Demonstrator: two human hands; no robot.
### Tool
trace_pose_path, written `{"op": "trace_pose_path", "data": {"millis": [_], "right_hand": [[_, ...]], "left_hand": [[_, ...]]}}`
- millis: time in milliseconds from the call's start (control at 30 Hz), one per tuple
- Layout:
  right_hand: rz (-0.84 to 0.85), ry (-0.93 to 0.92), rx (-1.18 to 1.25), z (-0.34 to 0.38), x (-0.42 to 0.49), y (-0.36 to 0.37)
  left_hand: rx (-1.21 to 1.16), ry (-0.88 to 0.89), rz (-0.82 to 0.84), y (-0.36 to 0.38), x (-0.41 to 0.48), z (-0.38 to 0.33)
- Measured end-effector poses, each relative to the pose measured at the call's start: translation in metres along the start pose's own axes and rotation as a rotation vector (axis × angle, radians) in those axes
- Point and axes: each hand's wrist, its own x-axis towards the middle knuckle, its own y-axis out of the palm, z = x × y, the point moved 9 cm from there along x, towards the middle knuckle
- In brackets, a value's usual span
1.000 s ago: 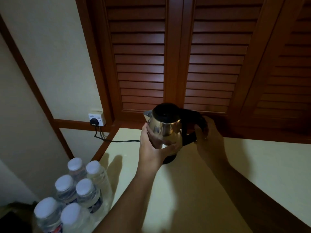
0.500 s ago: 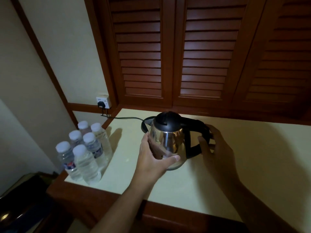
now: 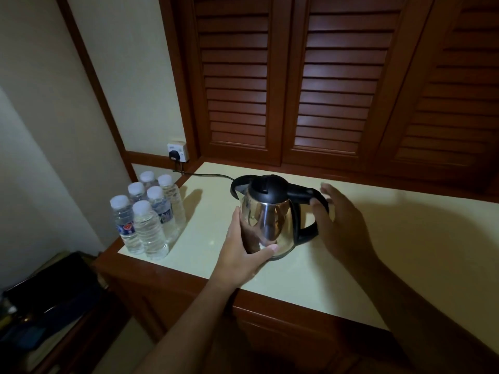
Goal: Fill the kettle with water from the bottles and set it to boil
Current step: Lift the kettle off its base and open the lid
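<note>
A steel kettle [image 3: 270, 225] with a black lid and black handle stands in the middle of the cream counter [image 3: 378, 252]. My left hand [image 3: 243, 249] grips its body from the near left, thumb across the lower front. My right hand [image 3: 340, 225] is at the handle with fingers spread and relaxed; the thumb touches the handle's front. Several sealed water bottles [image 3: 148, 222] with white caps stand clustered at the counter's left corner, apart from both hands.
A black curved piece [image 3: 237, 184], likely the power base, shows behind the kettle's left; its cord [image 3: 210, 175] runs to a wall socket [image 3: 177, 152]. Louvred wooden doors [image 3: 297, 90] close off the back. Dark items [image 3: 48, 306] lie on a low surface at lower left.
The view has pulled back and the kettle now sits nearer the counter's front. My right hand's fingers have loosened from the handle. My left hand keeps its grip on the body.
</note>
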Motion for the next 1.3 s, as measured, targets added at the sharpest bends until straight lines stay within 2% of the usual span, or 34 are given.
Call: {"op": "trace_pose_path", "data": {"millis": [167,300,467,667,800,933,1067,1167,1300], "right_hand": [[0.047,-0.253,-0.201,0.073,0.033,0.015],[0.225,-0.207,-0.493,0.094,0.055,0.046],[0.198,-0.195,-0.532,0.104,0.069,0.054],[0.137,-0.138,-0.337,0.093,0.073,0.048],[0.008,-0.062,0.043,0.078,0.067,0.015],[0.006,0.053,0.347,0.051,0.046,-0.003],[-0.06,0.192,0.353,0.02,0.025,-0.01],[-0.088,0.153,0.373,0.008,0.005,-0.008],[-0.281,0.134,0.301,-0.008,-0.041,-0.008]], "left_hand": [[0.005,-0.003,-0.007,-0.002,-0.002,-0.001],[0.018,-0.025,-0.02,-0.004,-0.001,0.002],[0.033,-0.046,-0.013,-0.004,0.0,0.005],[0.019,-0.052,-0.017,-0.005,0.002,0.009],[0.004,-0.043,0.0,-0.004,0.003,0.009],[0.007,-0.045,0.001,-0.004,0.002,0.009],[0.017,-0.047,0.003,-0.003,0.001,0.008],[0.029,-0.041,0.0,-0.003,0.001,0.008],[0.036,-0.034,-0.004,-0.003,0.0,0.005]]}}
